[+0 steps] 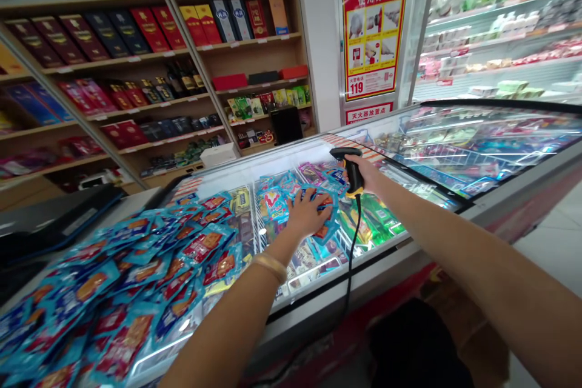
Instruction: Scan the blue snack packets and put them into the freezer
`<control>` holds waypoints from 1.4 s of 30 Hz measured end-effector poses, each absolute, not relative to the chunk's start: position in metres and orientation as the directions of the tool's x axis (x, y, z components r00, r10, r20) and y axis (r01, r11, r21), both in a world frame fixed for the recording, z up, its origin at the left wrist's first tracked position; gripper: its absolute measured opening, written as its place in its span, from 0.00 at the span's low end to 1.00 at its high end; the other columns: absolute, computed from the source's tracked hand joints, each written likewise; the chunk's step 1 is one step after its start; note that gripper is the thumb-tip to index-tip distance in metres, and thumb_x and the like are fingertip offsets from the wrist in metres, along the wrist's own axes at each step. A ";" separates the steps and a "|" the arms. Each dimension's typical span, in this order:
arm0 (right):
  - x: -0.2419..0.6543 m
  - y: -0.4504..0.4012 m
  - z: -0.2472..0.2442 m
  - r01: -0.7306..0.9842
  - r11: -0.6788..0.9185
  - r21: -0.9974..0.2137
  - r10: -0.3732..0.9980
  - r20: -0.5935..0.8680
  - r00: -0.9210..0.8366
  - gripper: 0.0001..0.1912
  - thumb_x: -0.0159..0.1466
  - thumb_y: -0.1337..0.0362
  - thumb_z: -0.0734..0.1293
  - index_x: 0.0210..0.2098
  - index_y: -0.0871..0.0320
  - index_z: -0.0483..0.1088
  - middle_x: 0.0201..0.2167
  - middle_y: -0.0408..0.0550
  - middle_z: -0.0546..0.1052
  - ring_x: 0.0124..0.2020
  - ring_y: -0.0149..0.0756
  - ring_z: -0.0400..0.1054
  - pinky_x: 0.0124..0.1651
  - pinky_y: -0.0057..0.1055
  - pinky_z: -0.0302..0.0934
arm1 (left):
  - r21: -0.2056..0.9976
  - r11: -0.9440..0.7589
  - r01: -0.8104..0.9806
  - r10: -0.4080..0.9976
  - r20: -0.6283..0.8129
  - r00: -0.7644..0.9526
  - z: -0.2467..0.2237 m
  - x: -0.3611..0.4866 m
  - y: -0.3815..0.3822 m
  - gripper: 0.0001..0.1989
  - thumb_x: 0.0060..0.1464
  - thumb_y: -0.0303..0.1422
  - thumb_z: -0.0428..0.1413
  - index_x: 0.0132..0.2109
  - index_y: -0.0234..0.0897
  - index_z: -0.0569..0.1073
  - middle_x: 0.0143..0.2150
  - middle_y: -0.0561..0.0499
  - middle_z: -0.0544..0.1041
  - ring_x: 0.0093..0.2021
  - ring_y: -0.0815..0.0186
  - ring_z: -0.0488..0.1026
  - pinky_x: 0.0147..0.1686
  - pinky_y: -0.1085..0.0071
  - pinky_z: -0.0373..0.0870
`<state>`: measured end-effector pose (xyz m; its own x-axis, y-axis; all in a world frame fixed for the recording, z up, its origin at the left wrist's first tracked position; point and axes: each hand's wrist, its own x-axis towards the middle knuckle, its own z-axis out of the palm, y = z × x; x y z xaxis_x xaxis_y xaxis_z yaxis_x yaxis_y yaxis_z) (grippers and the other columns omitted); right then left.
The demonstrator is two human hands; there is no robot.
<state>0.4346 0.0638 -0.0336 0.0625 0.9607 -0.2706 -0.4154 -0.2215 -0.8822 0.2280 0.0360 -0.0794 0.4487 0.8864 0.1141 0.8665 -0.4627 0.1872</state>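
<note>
My right hand [366,174] is wrapped round a black and yellow handheld scanner [354,174], whose black cable hangs down over the freezer's front edge. With fingers spread, my left hand [308,213] lies on a blue snack packet [328,231] on the glass top, close to the left of the scanner. A large heap of similar blue packets [145,267] with red and brown pictures covers the left part of the glass. Whether the left fingers grip the packet is hard to tell; they look apart and flat.
The glass-topped freezer [386,257] holds colourful packs in baskets. A black device [59,218] stands at the left. Behind are wooden shelves [254,43] with boxed goods, a red poster [376,24] and a lit refrigerated display [500,27].
</note>
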 end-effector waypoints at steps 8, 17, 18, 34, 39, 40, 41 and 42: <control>0.419 0.096 -0.039 -0.228 -0.359 -0.905 0.925 -0.378 0.042 0.06 0.64 0.63 0.67 0.33 0.60 0.69 0.12 0.43 0.68 0.12 0.31 0.60 0.14 0.26 0.56 | 0.232 -0.439 0.868 0.893 0.219 0.393 -0.083 0.228 0.027 0.24 0.63 0.49 0.42 0.62 0.58 0.67 0.68 0.55 0.62 0.69 0.47 0.51 0.65 0.42 0.49; 0.427 0.037 -0.053 -0.088 -0.353 -0.932 0.935 -0.353 -0.009 0.10 0.63 0.60 0.68 0.30 0.60 0.70 0.13 0.46 0.71 0.14 0.32 0.63 0.14 0.26 0.59 | 0.214 -0.482 0.849 0.873 0.202 0.445 -0.074 0.210 0.003 0.20 0.63 0.43 0.47 0.58 0.52 0.73 0.65 0.52 0.68 0.64 0.49 0.59 0.63 0.46 0.56; 0.426 0.029 -0.054 -0.082 -0.339 -0.937 0.941 -0.338 -0.025 0.10 0.63 0.59 0.68 0.30 0.60 0.70 0.13 0.46 0.71 0.14 0.32 0.64 0.15 0.26 0.59 | 0.219 -0.502 0.837 0.862 0.203 0.464 -0.073 0.205 0.000 0.19 0.62 0.43 0.48 0.57 0.51 0.74 0.64 0.52 0.68 0.64 0.50 0.61 0.63 0.48 0.58; 0.364 -0.053 -0.064 -0.402 -0.286 -0.870 0.948 -0.198 -0.248 0.15 0.63 0.55 0.63 0.27 0.59 0.69 0.14 0.46 0.69 0.15 0.30 0.60 0.18 0.24 0.56 | 0.130 -0.367 0.921 0.924 0.169 0.344 -0.050 0.168 -0.007 0.18 0.64 0.35 0.45 0.53 0.39 0.75 0.42 0.44 0.82 0.45 0.57 0.78 0.46 0.66 0.71; 0.345 -0.064 -0.067 -0.450 -0.289 -0.845 0.952 -0.203 -0.231 0.13 0.62 0.56 0.64 0.30 0.60 0.71 0.14 0.44 0.68 0.15 0.29 0.60 0.18 0.23 0.55 | 0.333 -0.215 0.918 0.949 0.295 0.115 -0.050 0.141 0.003 0.16 0.58 0.28 0.47 0.48 0.36 0.76 0.38 0.45 0.81 0.43 0.57 0.78 0.46 0.65 0.72; 0.344 -0.066 -0.067 -0.446 -0.277 -0.851 0.956 -0.197 -0.218 0.13 0.62 0.56 0.64 0.30 0.60 0.70 0.13 0.44 0.68 0.15 0.29 0.60 0.18 0.23 0.54 | 0.438 -0.199 0.877 0.956 0.282 0.076 -0.052 0.135 0.005 0.15 0.56 0.27 0.49 0.47 0.36 0.77 0.36 0.46 0.81 0.42 0.58 0.79 0.45 0.65 0.73; 0.342 -0.068 -0.066 -0.441 -0.255 -0.861 0.963 -0.183 -0.200 0.14 0.61 0.55 0.64 0.29 0.60 0.70 0.14 0.44 0.68 0.15 0.29 0.60 0.18 0.23 0.54 | 0.565 -0.178 0.806 0.968 0.248 0.040 -0.054 0.130 0.006 0.14 0.54 0.26 0.49 0.44 0.36 0.77 0.34 0.48 0.80 0.39 0.59 0.79 0.43 0.65 0.74; 0.341 -0.071 -0.064 -0.438 -0.221 -0.871 0.971 -0.157 -0.179 0.14 0.60 0.54 0.65 0.29 0.60 0.70 0.14 0.44 0.69 0.15 0.29 0.60 0.17 0.24 0.54 | 0.700 -0.143 0.699 0.981 0.195 0.005 -0.056 0.126 0.006 0.14 0.53 0.25 0.49 0.43 0.35 0.77 0.32 0.49 0.79 0.37 0.60 0.78 0.41 0.65 0.75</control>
